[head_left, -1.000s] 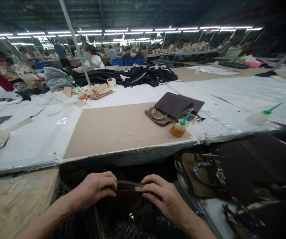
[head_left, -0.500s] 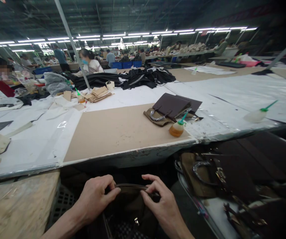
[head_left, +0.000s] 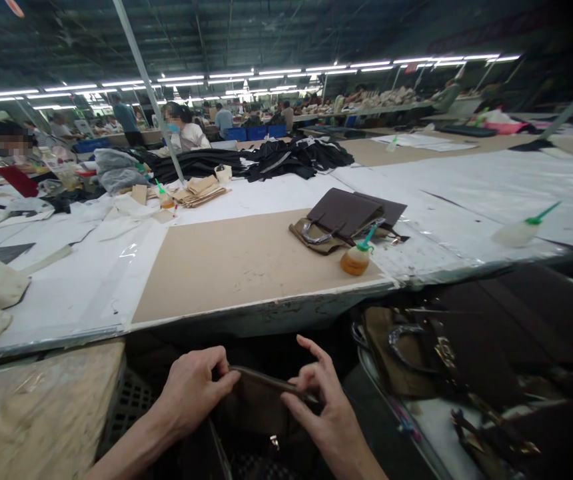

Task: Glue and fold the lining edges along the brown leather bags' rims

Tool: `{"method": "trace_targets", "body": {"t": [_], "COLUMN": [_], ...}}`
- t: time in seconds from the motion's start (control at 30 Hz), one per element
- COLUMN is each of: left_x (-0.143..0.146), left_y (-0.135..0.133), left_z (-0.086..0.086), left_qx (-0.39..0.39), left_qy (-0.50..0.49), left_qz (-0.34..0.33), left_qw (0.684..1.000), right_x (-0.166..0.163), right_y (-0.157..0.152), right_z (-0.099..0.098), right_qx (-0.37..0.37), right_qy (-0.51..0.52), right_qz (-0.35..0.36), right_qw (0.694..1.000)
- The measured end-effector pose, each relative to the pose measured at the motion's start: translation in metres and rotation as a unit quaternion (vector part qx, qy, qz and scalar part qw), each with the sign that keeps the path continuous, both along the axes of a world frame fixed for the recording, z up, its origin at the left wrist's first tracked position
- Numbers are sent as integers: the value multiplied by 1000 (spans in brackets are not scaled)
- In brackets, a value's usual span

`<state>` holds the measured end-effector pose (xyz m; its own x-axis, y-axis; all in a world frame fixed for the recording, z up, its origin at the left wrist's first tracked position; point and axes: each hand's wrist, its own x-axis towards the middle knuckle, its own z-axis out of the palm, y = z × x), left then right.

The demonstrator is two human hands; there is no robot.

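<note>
A dark brown handbag (head_left: 261, 410) lies below me, its lower part lost in shadow. My left hand (head_left: 194, 390) pinches the left end of its top edge between thumb and fingers. At the right end of that same edge, my right hand (head_left: 319, 400) grips it between thumb and bent fingers, with one finger raised clear. The edge slopes down toward the right. A small shiny metal fitting (head_left: 274, 441) shows lower on the bag.
More brown handbags (head_left: 446, 347) are piled at the right. On the table stand a glue bottle (head_left: 355, 259) with amber liquid and another handbag (head_left: 341, 217). A pale board (head_left: 41, 407) and a plastic crate (head_left: 129, 400) are at the left. People work farther back.
The right end of the bag's edge has dropped a little, so the edge now slants. My right hand's raised finger points higher. The view has shifted slightly.
</note>
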<state>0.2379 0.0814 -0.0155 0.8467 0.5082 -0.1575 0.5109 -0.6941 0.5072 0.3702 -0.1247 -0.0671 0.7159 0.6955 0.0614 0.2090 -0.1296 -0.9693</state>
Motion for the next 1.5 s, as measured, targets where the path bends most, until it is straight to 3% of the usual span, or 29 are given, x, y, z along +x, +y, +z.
{"method": "trace_targets", "body": {"t": [0.1, 0.33, 0.43, 0.63, 0.9, 1.07, 1.33, 1.43, 1.5], "left_x": [-1, -4, -5, -6, -4, 3, 13, 16, 17], "left_y": [1, 2, 2, 4, 4, 0, -3, 0, 4], "left_z": [1, 4, 5, 2, -1, -6, -9, -8, -5], "left_qx": [-9, -26, -35, -45, -24, 10, 18, 0, -31], "left_qy": [-3, -10, -12, -16, -33, -38, -30, -47, -54], "left_qz": [-9, -16, -16, -18, -7, 21, 56, 79, 57], "left_qw": [1000, 999, 999, 999, 999, 999, 998, 996, 996], "right_x": [1, 10, 11, 6, 0, 5, 7, 6, 7], "right_y": [-3, -13, -15, -16, -9, -6, -8, -10, -11], "right_z": [2, 13, 17, 11, -10, -21, -19, -19, -17], "right_qx": [46, 14, -3, -63, -52, -50, -50, -45, -45], "right_qy": [122, 266, 238, 118, 36, 33, 39, 41, 54], "right_qz": [11, 149, 170, 134, 60, 37, 51, 60, 65], "right_qw": [991, 952, 956, 982, 996, 998, 997, 996, 995]}}
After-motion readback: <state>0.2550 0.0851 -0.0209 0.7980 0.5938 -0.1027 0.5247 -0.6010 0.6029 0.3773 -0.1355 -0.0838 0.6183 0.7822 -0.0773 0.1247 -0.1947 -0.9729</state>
